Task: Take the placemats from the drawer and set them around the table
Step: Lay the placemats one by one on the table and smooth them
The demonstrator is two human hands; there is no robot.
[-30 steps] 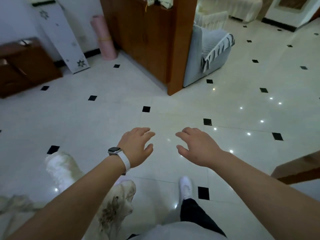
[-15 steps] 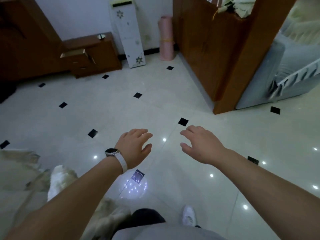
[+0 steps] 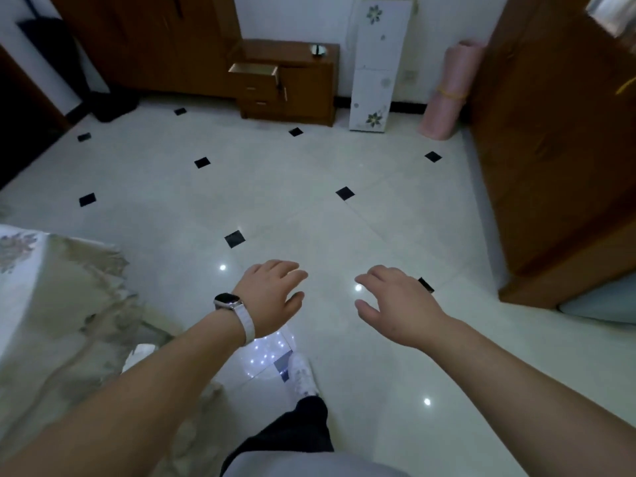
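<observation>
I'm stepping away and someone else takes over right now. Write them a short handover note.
Left hand and right hand: both open, empty, held out over the floor.
Top drawer of the small cabinet across the room stands open; its contents can't be made out.
Cloth-covered table at left.
No placemats in view.
Left: reach the drawer, take the mats, set them around the table.

Drawer (image 3: 254, 71): stands pulled open, but its contents are too small and dim to be made out.
Table (image 3: 41, 256): is cut off by the left picture edge; only one draped corner is seen.
Round object (image 3: 318, 49) on the cabinet (image 3: 306, 87) top: is too small to be identified.
</observation>
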